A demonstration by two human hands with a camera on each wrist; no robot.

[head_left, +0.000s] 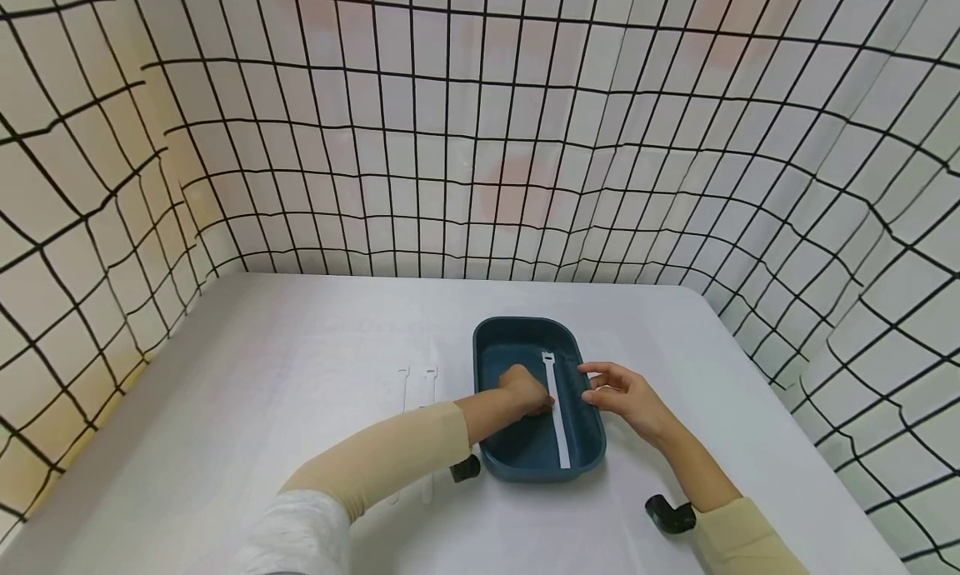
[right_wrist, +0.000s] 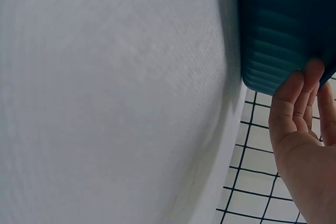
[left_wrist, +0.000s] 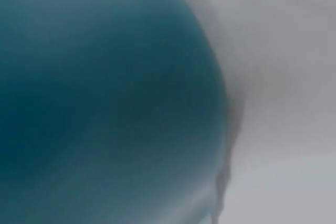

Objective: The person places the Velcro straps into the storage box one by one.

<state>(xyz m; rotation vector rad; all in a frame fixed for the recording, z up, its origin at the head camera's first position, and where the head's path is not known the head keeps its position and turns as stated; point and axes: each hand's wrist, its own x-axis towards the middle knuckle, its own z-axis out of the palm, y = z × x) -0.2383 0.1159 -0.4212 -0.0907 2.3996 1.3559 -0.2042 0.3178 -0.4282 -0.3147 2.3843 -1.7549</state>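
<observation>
A dark blue rectangular box [head_left: 517, 473] stands on the white table with a long white cable strap [head_left: 558, 429] lying lengthwise in it, slotted head toward the far end. My left hand [head_left: 525, 390] is down inside the box, its curled fingertips pinching the strap's left edge near the middle; the fingertips are partly hidden. The left wrist view is blurred, with only the blue box [left_wrist: 121, 98] recognisable. At the box's right side, my right hand [head_left: 624, 398] lightly holds the rim between thumb and fingers. The right wrist view shows those fingers [right_wrist: 287, 98] against the box.
Two more white straps [head_left: 431, 387] lie side by side left of the box, partly under my left forearm. A small black piece [head_left: 670, 515] sits by my right wrist, another [head_left: 466, 468] by my left. Black wire grid [head_left: 517, 167] surrounds the white table [head_left: 315, 350].
</observation>
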